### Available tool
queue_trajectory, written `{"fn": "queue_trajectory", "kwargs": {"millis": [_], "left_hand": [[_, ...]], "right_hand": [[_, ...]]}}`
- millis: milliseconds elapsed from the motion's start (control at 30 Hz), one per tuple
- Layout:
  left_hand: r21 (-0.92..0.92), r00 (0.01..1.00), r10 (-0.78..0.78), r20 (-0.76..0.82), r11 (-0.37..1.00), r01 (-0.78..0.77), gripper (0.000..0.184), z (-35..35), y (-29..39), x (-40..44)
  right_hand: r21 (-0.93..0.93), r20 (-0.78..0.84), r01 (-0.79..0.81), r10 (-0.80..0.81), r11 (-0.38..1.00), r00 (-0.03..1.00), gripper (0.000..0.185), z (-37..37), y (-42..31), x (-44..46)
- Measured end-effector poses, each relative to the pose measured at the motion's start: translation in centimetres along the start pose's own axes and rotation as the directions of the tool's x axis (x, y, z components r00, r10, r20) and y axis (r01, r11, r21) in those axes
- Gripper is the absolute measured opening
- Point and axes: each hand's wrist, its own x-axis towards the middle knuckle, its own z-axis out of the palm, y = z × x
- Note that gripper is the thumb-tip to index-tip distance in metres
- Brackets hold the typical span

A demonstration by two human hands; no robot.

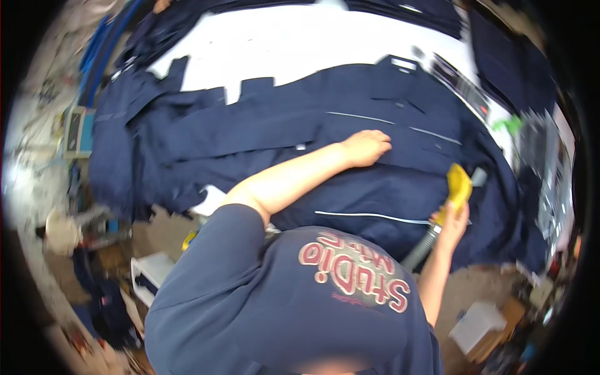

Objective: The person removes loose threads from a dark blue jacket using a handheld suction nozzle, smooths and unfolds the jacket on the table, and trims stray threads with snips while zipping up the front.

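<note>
While the left hand lies with fingers curled on the navy garment, in the head view, the right hand grips a yellow tool with a grey hose below it. Whether the left fingers pinch cloth, I cannot tell. The garment spreads across the bench, its collar toward the far side and its near folds close to the person's shirt. Beyond its far edge, a white strip of bench gives room, bounded by more dark cloth; clear plastic crowds the right side.
</note>
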Motion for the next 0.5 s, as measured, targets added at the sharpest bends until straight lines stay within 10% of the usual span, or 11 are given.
{"fn": "queue_trajectory", "kwargs": {"millis": [233, 500], "left_hand": [[0.245, 0.933, 0.128, 0.335, 0.945, -0.218, 0.050, 4.9, 2.4, 8.7], [0.282, 0.997, -0.044, 0.060, 0.959, 0.026, 0.039, 6.2, 1.7, 13.9]], "right_hand": [[0.166, -0.041, -0.029, 0.036, 0.986, 0.999, 0.057, 0.3, 1.8, -0.8], [0.155, -0.003, -0.059, 0.060, 0.986, 0.998, 0.063, 0.4, 1.5, -0.5]]}}
